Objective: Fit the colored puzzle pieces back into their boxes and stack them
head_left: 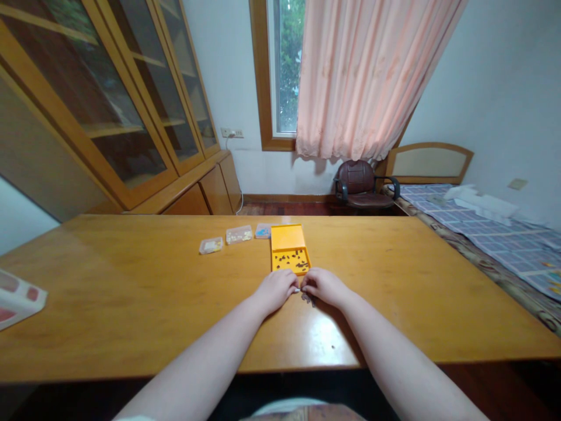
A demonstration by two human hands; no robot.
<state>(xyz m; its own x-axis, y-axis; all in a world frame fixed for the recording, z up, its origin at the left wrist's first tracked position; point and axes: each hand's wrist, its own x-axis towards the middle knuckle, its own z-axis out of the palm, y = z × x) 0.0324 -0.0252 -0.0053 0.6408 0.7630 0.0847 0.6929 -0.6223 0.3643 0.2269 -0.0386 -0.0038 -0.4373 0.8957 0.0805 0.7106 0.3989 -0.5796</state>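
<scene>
My left hand [277, 290] and my right hand [323, 286] rest on the wooden table [131, 292], fingertips pinched together and meeting just in front of an open yellow box [289, 248]. The box's lower half holds several small dark pieces [294, 259]; its lid lies flat behind. A few dark pieces [308, 299] lie on the table under my right hand. What the fingertips pinch is too small to name.
Three small clear plastic boxes [239, 235] sit in a row left of the yellow box. A white and red tray [17, 299] is at the table's left edge. Behind the table stand a brown chair [363, 186], a bed [491, 234] and a glass-door cabinet [131, 105].
</scene>
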